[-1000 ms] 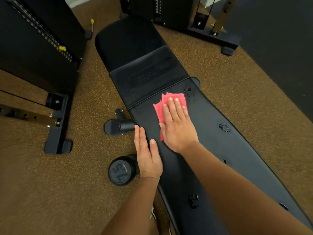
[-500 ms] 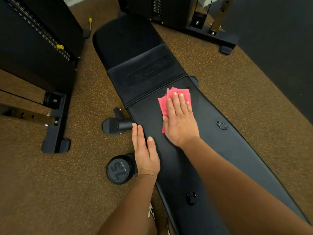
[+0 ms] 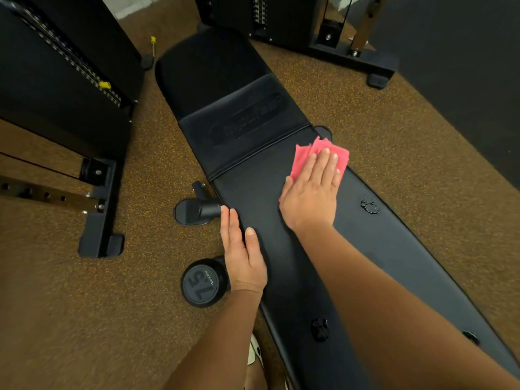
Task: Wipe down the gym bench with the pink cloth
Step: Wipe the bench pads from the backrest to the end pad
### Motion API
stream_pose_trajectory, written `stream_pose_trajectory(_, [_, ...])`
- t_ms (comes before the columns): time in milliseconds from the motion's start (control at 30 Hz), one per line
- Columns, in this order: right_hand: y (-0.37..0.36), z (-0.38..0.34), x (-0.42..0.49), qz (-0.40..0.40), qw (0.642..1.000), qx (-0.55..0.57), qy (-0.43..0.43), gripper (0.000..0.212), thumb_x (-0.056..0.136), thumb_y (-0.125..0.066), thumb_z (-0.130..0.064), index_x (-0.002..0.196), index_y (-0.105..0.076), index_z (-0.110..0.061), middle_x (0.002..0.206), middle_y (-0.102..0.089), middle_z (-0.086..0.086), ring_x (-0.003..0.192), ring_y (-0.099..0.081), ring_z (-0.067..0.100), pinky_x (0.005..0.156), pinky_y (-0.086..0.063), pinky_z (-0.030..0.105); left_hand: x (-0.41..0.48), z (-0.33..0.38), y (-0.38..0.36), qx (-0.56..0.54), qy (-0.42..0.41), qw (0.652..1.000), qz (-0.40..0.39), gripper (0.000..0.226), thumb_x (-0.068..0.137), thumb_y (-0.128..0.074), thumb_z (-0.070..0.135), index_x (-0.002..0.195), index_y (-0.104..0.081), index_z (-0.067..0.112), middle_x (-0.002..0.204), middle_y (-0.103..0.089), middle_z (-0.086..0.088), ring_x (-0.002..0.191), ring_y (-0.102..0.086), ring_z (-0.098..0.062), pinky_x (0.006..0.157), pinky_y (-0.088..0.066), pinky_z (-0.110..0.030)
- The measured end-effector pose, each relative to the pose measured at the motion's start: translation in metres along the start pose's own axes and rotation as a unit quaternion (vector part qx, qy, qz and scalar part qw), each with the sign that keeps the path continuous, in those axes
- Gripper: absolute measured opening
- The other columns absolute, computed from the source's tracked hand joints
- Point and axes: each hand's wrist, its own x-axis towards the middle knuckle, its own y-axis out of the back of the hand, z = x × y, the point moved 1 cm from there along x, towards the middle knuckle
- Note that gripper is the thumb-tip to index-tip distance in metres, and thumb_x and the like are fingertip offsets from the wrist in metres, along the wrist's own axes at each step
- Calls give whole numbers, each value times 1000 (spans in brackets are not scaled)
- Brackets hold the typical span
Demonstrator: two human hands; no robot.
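While wiping the long black vinyl-padded gym bench [image 3: 261,209], locate the folded pink cloth [image 3: 304,157] flat on the long pad at its right edge, just nearward of the cross seam dividing it from the shorter black logo-stamped pad [image 3: 244,119]. Read the right hand [image 3: 311,195] as laid palm-down over the cloth's near half, fingers straight and close together, pressing without curling or pinching; note the pink far corners showing past the fingertips. Read the left hand [image 3: 242,254] as equally flat and holding nothing, resting along the left edge of the same pad, thumb on the top face, separated from the cloth by most of the pad's width. Take the bench's long axis as running from far left to near right. Judge the larger uncovered stretch to lie nearward of the cloth along that axis; plan a straight pull toward the body with the right hand, the nearer one. Expect possible snagging at the small raised black marks [image 3: 370,206] by the right edge.
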Motion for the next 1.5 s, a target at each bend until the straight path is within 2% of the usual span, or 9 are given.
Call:
stream_pose_trajectory(200, [11,21,44,3,983,-18,181,68,99,-22,-41,152,-5,-3,160,-1,18,148,3,32,119,1,43,2,2,0,17,-5,1000,4,56,99,-34,32,147,-31,4,159,-21,-5,145,-16,-4,113,-14,-11])
stream_pose_trajectory(400, [9,27,34,18,999,12,23,69,99,-25,-41,151,-9,2,157,-12,23,145,-9,39,119,-9,48,2,-5,0,36,-12,999,2,57,95,-47,19,148,-29,4,159,-18,-3,145,-13,0,112,-15,-10])
stream_pose_trajectory(533, [3,21,6,4,997,-25,67,68,99,-19,-41,151,-2,-1,159,2,22,146,5,37,119,2,47,1,-3,-1,80,-16,997,6,58,96,-44,24,148,-29,3,160,-17,-5,145,-11,0,113,-14,-11])
stream_pose_trajectory(700, [9,31,35,9,987,-37,158,69,98,-18,-43,152,-3,-4,160,0,16,148,4,31,120,1,44,2,-2,-6,237,-28,971,-3,62,97,-27,35,149,-26,3,160,-14,-8,149,-2,-22,120,-5,-42])
stream_pose_trajectory(933, [4,24,6,9,1000,-2,20,70,98,-19,-43,152,-3,-1,159,1,21,147,5,37,119,1,48,2,1,-5,338,-33,940,-24,61,96,-21,31,149,-22,0,160,-12,-14,148,2,-27,119,-3,-46])
stream_pose_trajectory(1000, [2,18,-6,-3,999,-22,38,71,98,-18,-43,151,1,0,159,5,22,146,9,38,119,4,49,2,0,-6,343,-32,938,-22,61,96,-22,30,149,-22,-1,160,-12,-15,148,1,-27,119,-5,-47])
stream_pose_trajectory(1200, [9,30,34,1,978,-37,203,68,97,-20,-44,153,-8,-8,161,-3,13,148,3,31,119,2,45,3,1,-8,315,-33,948,-29,61,96,-21,30,149,-20,-1,160,-11,-15,148,-2,-28,119,-8,-46])
stream_pose_trajectory(1400, [5,31,12,13,999,14,41,69,99,-20,-44,152,-5,-4,160,-1,17,147,4,34,119,2,47,3,-2,-5,327,-29,944,-37,61,96,-21,31,150,-20,0,160,-10,-14,149,-2,-27,120,-6,-46])
stream_pose_trajectory(1500, [2,23,-11,2,1000,-7,20,70,99,-20,-43,151,-2,0,159,2,22,146,7,38,119,4,49,2,0,-5,329,-26,943,-35,62,96,-22,30,149,-21,-1,160,-12,-15,148,-4,-28,120,-7,-48])
